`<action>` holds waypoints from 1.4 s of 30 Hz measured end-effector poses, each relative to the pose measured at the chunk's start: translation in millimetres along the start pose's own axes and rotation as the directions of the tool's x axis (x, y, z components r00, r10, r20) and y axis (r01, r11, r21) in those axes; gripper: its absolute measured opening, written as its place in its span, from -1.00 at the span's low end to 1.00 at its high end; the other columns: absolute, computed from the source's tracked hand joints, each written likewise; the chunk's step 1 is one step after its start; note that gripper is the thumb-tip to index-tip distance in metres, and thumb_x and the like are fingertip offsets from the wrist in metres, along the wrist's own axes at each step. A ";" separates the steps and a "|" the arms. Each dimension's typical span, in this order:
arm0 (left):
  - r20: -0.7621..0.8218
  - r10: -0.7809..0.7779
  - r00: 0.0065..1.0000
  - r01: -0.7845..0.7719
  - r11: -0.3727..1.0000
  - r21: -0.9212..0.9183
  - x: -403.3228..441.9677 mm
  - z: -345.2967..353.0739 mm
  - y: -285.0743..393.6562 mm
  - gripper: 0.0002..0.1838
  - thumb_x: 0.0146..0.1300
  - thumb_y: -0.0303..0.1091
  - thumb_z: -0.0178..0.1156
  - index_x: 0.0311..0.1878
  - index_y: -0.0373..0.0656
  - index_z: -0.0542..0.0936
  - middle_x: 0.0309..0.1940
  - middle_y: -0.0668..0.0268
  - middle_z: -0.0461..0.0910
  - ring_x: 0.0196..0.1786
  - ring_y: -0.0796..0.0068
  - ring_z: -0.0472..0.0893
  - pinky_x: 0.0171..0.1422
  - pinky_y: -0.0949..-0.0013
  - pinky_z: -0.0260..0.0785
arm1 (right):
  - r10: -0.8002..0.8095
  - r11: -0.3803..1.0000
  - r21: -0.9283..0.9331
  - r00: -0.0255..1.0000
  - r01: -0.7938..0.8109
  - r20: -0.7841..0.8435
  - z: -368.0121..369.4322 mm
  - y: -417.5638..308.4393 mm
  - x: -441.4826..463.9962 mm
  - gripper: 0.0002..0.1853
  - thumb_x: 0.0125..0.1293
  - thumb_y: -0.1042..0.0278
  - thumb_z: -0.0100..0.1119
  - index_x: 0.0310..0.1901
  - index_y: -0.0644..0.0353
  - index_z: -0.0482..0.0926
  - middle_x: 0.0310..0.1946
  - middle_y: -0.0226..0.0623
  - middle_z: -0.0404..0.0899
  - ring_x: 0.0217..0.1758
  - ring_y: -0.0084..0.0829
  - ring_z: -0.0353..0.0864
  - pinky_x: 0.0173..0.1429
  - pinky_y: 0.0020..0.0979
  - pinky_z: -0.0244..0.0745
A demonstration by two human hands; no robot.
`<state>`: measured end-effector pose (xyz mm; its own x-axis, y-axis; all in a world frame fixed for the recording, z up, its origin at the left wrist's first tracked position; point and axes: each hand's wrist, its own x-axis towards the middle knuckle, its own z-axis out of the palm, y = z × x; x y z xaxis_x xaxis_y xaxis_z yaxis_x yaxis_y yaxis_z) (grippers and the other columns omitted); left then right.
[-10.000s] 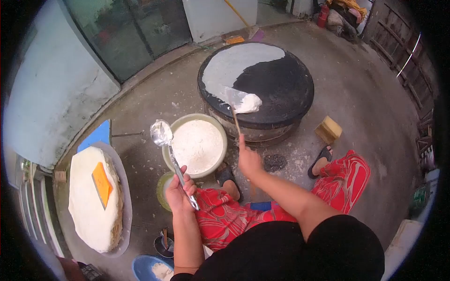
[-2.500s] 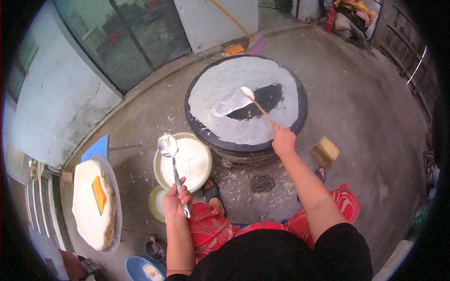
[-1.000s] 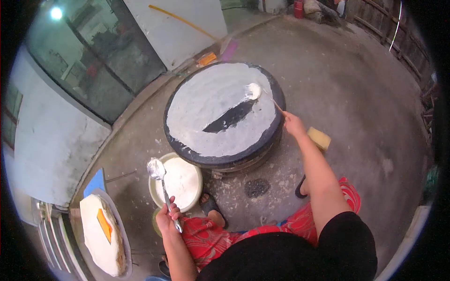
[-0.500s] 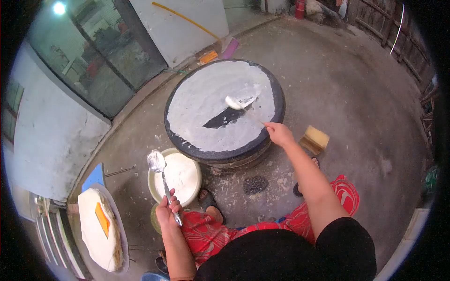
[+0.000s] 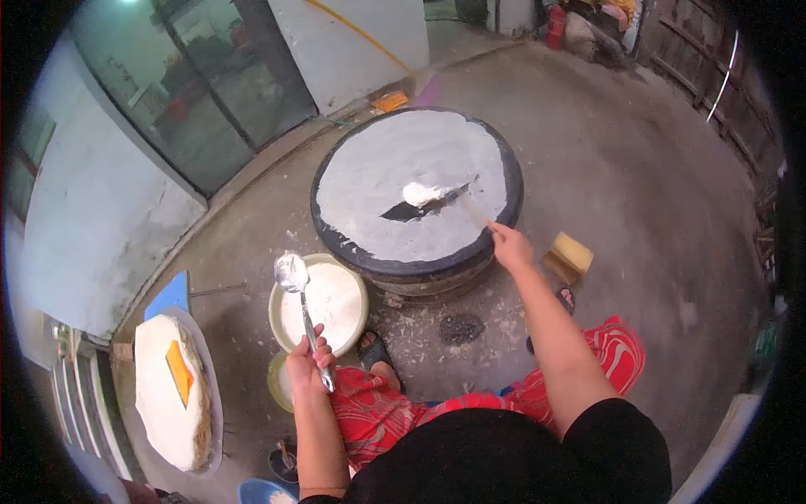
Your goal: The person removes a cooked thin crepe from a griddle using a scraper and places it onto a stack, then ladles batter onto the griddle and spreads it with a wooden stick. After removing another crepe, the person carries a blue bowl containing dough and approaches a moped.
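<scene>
My left hand (image 5: 311, 361) is closed around the handle of a metal ladle (image 5: 291, 273), held up with white batter smeared in its bowl. Below it stands a pale basin (image 5: 366, 315) of white batter. My right hand (image 5: 510, 247) grips the thin handle of a spreader (image 5: 477, 210), whose head is covered in white batter and rests by a dark gap in the batter layer (image 5: 411, 151). That layer covers most of a large round black griddle (image 5: 515, 181). The spreader head's exact shape is hidden by batter.
To the left, a stack of thin white sheets (image 5: 164, 412) carries an orange scraper (image 5: 179, 374). A yellow block (image 5: 571, 252) lies right of the griddle. A blue bowl (image 5: 256, 491) sits at the bottom, and a glass door (image 5: 193, 84) stands at the back left.
The dark gap in the batter has become smaller as the spreader moved across it. My left hand still holds the ladle up. The whole view has shifted slightly.
</scene>
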<state>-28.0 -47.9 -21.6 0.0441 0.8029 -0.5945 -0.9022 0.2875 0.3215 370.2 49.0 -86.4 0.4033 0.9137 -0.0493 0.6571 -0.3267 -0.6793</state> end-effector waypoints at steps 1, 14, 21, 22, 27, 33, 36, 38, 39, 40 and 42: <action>0.020 0.011 1.000 -0.012 1.000 0.022 -0.8 -1.5 -0.7 -0.65 0.33 -0.27 -0.24 -0.01 -0.38 0.32 -0.51 0.29 0.32 -0.62 0.61 0.20 -0.65 0.58 0.08 | 0.013 0.998 0.070 0.999 -0.010 -0.045 15.6 18.4 5.8 -0.71 0.23 0.23 -0.07 -0.04 -0.04 0.52 -0.11 -0.23 0.53 -0.07 -0.19 0.52 -0.02 -0.25 0.42; 0.085 -0.003 0.996 0.001 1.000 0.019 -3.1 -13.0 4.5 -0.63 0.34 -0.25 -0.25 0.01 -0.38 0.31 -0.50 0.27 0.33 -0.61 0.59 0.22 -0.62 0.56 0.09 | -0.413 0.838 -0.405 0.910 0.365 -0.033 -31.2 -44.3 -45.6 -0.70 0.06 0.31 0.03 -0.14 -0.18 0.58 -0.43 -0.28 0.51 -0.31 -0.24 0.53 -0.28 -0.21 0.45; 0.055 -0.006 0.998 0.005 1.000 0.022 -3.5 -6.6 4.0 -0.64 0.36 -0.27 -0.30 -0.01 -0.37 0.31 -0.51 0.29 0.31 -0.62 0.61 0.21 -0.63 0.58 0.07 | -0.621 0.631 -0.567 0.783 0.529 0.039 71.3 -41.1 -95.4 -0.55 0.06 0.40 -0.05 0.07 0.05 0.39 -0.38 -0.38 0.42 -0.34 -0.35 0.46 -0.38 -0.30 0.40; 0.051 -0.007 0.999 0.006 1.000 0.027 -4.8 -5.1 4.4 -0.64 0.36 -0.27 -0.30 -0.01 -0.37 0.31 -0.51 0.29 0.31 -0.62 0.61 0.21 -0.63 0.58 0.07 | -0.617 0.636 -0.564 0.786 0.527 0.039 68.6 -39.2 -95.1 -0.55 0.06 0.40 -0.05 0.07 0.05 0.39 -0.38 -0.38 0.42 -0.34 -0.35 0.46 -0.38 -0.30 0.40; 0.043 0.028 0.999 -0.032 0.997 0.077 -6.3 -7.5 4.8 -0.62 0.36 -0.25 -0.29 -0.01 -0.42 0.30 -0.52 0.33 0.31 -0.64 0.66 0.19 -0.67 0.61 0.04 | -0.366 0.787 -0.544 0.930 0.290 -0.032 30.8 -23.7 -85.0 -0.48 0.05 0.41 0.03 0.14 0.02 0.32 -0.35 -0.31 0.44 -0.33 -0.29 0.49 -0.34 -0.21 0.43; 0.047 0.008 0.999 -0.009 1.000 0.028 -6.3 -6.1 5.3 -0.63 0.35 -0.26 -0.28 0.00 -0.38 0.32 -0.51 0.29 0.31 -0.63 0.61 0.20 -0.65 0.58 0.07 | -0.554 0.709 -0.490 0.831 0.506 0.056 55.0 -7.7 -106.9 -0.44 -0.03 0.46 0.05 0.12 0.02 0.35 -0.39 -0.28 0.41 -0.39 -0.23 0.50 -0.35 -0.22 0.43; 0.043 -0.003 0.999 0.001 1.000 0.027 -9.2 -8.3 6.8 -0.63 0.35 -0.26 -0.27 0.00 -0.38 0.32 -0.50 0.28 0.32 -0.63 0.60 0.21 -0.65 0.57 0.08 | -0.445 0.754 -0.579 0.890 0.312 -0.100 26.0 9.2 -71.0 -0.50 0.01 0.45 0.02 0.09 -0.02 0.38 -0.36 -0.29 0.44 -0.39 -0.21 0.50 -0.34 -0.19 0.43; 0.065 -0.009 0.998 0.007 0.999 0.038 -5.8 -7.0 4.8 -0.63 0.35 -0.26 -0.27 0.00 -0.38 0.32 -0.50 0.28 0.32 -0.63 0.60 0.21 -0.65 0.57 0.08 | -0.353 0.853 -0.455 0.924 0.255 -0.145 20.7 10.0 -69.3 -0.49 -0.01 0.45 0.04 0.08 -0.01 0.39 -0.35 -0.28 0.44 -0.39 -0.20 0.50 -0.34 -0.17 0.43; 0.066 -0.007 0.998 0.006 1.000 0.028 -3.6 -10.3 5.8 -0.64 0.35 -0.26 -0.27 0.00 -0.38 0.32 -0.50 0.28 0.32 -0.62 0.60 0.21 -0.65 0.57 0.08 | -0.258 0.929 -0.313 0.951 0.196 -0.170 19.4 9.9 -68.1 -0.49 -0.02 0.44 0.05 0.07 -0.01 0.39 -0.35 -0.27 0.45 -0.40 -0.19 0.49 -0.33 -0.15 0.43; 0.064 -0.003 0.998 0.002 1.000 0.018 -2.4 -11.8 6.6 -0.64 0.34 -0.27 -0.26 0.00 -0.38 0.31 -0.50 0.28 0.32 -0.62 0.60 0.22 -0.65 0.57 0.08 | -0.257 0.930 -0.314 0.951 0.194 -0.174 23.7 6.4 -75.5 -0.49 -0.02 0.44 0.05 0.07 -0.01 0.39 -0.35 -0.27 0.45 -0.40 -0.19 0.49 -0.33 -0.15 0.43; 0.053 0.007 0.999 -0.008 1.000 0.019 -3.3 -8.8 5.1 -0.64 0.34 -0.27 -0.27 0.00 -0.38 0.31 -0.50 0.28 0.32 -0.63 0.61 0.22 -0.65 0.57 0.07 | -0.400 0.900 -0.246 0.906 0.359 -0.140 36.2 -4.2 -102.2 -0.45 -0.06 0.45 0.08 0.09 0.01 0.39 -0.36 -0.25 0.44 -0.42 -0.18 0.49 -0.31 -0.12 0.43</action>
<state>-36.5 -53.7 -24.5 0.0604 0.8316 -0.5521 -0.8941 0.2910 0.3404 303.2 -34.2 -104.9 0.1916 0.9247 0.3291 0.8930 -0.0250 -0.4494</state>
